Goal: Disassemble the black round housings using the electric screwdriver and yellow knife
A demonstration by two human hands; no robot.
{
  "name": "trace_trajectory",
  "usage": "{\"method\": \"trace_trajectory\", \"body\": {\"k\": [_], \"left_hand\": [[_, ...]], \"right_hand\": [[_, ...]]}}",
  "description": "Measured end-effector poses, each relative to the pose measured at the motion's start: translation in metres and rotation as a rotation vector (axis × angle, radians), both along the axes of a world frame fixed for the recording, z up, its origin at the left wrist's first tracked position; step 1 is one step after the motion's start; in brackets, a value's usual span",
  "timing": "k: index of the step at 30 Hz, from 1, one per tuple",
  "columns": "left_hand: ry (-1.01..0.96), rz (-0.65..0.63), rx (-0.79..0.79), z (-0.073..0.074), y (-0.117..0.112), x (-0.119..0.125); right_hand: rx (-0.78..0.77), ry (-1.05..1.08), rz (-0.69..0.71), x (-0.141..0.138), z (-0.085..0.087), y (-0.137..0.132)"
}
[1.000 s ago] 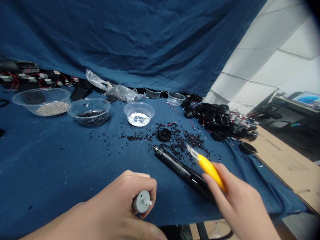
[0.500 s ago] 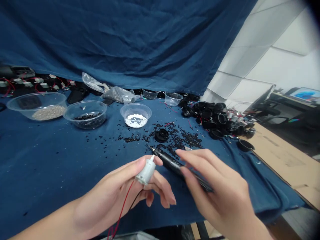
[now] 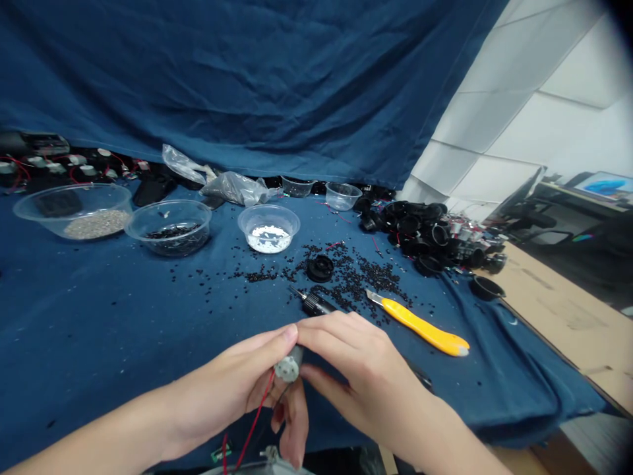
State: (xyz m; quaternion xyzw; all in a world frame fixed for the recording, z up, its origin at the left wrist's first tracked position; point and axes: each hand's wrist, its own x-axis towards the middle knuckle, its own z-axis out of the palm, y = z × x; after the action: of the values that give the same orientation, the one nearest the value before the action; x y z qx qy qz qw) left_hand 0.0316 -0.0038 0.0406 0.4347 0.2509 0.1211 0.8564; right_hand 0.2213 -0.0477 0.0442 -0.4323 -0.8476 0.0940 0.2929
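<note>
A small silver electric motor (image 3: 287, 367) with a red and a dark wire is held low at the front, its rear end turned toward me. My left hand (image 3: 222, 379) is closed around it, thumb on top. My right hand (image 3: 363, 359) has its fingers closed on the motor's far end, covering the shaft. Behind the right hand lies a black pen-shaped screwdriver (image 3: 316, 304), partly hidden, its tip pointing left. A yellow utility knife (image 3: 425, 328) rests to the right, blade toward the left. Beyond them sits a round black plastic part (image 3: 320, 268).
Small black pieces (image 3: 378, 274) are scattered mid-table. A tub of white pieces (image 3: 270, 227), a tub of black pieces (image 3: 171, 227) and a wider tub of pale pieces (image 3: 74, 211) stand left. Black housings (image 3: 415, 224) are heaped right, near cardboard (image 3: 558, 310). Plastic bags (image 3: 237, 188) lie behind.
My right hand has moved left from over the screwdriver onto the motor, uncovering the yellow knife. The motor has tipped so that its rear faces me and its white tip is hidden.
</note>
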Motion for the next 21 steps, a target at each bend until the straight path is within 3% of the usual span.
{"method": "trace_trajectory", "body": {"k": [5,9,11,13,16,18,21], "left_hand": [[0.016,-0.1,-0.037,-0.01,-0.007,0.005],[0.179,-0.202,0.114,-0.008,-0.005,0.002],[0.336,-0.176,0.378,0.0,-0.001,-0.003],[0.46,-0.127,0.788,0.009,0.002,-0.008],[0.491,-0.049,1.343,0.017,0.002,-0.01],[0.454,0.017,1.538,0.018,0.001,-0.009],[0.378,-0.019,1.643,0.018,0.0,-0.006]], "right_hand": [[0.067,0.121,0.06,0.004,-0.013,-0.017],[0.075,0.023,-0.081,0.008,-0.015,-0.039],[0.112,-0.032,-0.189,0.009,-0.015,-0.046],[0.163,-0.053,-0.285,0.01,-0.013,-0.05],[0.189,-0.079,-0.329,0.009,-0.01,-0.051],[0.181,-0.087,-0.335,0.009,-0.009,-0.05],[0.117,-0.028,-0.342,0.008,-0.012,-0.051]]}}
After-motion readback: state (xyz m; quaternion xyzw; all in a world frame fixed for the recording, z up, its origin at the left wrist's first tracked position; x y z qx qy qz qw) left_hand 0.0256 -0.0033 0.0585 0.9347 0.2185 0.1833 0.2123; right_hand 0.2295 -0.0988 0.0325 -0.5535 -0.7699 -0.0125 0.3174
